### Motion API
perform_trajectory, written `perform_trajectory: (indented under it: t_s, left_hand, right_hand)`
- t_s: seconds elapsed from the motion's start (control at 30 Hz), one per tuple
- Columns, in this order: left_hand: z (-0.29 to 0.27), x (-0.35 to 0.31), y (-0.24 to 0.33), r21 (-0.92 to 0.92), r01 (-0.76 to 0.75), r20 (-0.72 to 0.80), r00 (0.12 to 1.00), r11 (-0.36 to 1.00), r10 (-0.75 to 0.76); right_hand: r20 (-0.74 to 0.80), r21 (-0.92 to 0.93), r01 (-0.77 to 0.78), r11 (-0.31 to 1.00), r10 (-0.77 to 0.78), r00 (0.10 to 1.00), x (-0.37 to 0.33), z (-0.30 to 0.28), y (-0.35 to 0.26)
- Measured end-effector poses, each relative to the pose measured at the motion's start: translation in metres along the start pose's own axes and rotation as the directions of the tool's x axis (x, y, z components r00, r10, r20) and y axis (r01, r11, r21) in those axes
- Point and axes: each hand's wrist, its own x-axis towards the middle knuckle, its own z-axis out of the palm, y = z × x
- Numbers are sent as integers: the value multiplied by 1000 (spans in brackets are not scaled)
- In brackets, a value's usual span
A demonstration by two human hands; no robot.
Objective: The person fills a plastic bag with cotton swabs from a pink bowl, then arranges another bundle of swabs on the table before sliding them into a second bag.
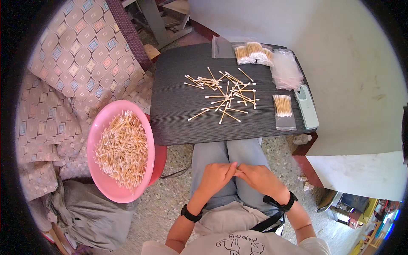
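Note:
My left hand (219, 175) and my right hand (256, 176) meet above my lap, just short of the table. Both have curled fingers and thumbs brought together; whatever lies between them is too small and covered to make out. Loose cotton swabs (229, 95) with wooden sticks are scattered over the middle of the black table (178, 123). At the table's right, a small clear bag of cotton swabs (283, 106) lies flat. Several filled bundles of swabs (254, 54) sit at the far edge. To my left, a pink basin (92, 148) holds a large heap of swabs.
Empty clear bags (287, 70) are stacked at the table's far right, and another clear bag (222, 47) lies at the back. A pale phone (307, 108) rests along the right edge. A patterned sofa (89, 46) stands left, a white wall (348, 85) right.

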Motion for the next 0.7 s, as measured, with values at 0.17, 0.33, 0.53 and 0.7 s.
perform_trajectory:
  t_s: [0.17, 0.33, 0.53, 0.7]
  left_hand:
    - [-2, 2, -3, -43, 0, 6, 1000, 999, 0]
    - [-3, 1, -2, 7, 103, -26, 994, 995, -103]
    - [-5, 9, 18, -51, 121, 20, 993, 991, -120]
    - [14, 44, 49, -249, 66, -178, 978, 966, -113]
  right_hand:
    - [52, -43, 9, 999, -7, 999, 6, -4, -4]
    - [48, -83, 89, 993, -85, 995, 9, -4, -1]
    - [-2, -85, 174, 981, -175, 985, -2, -11, 6]
    - [-215, -35, 84, 996, -90, 972, -22, -39, 27]
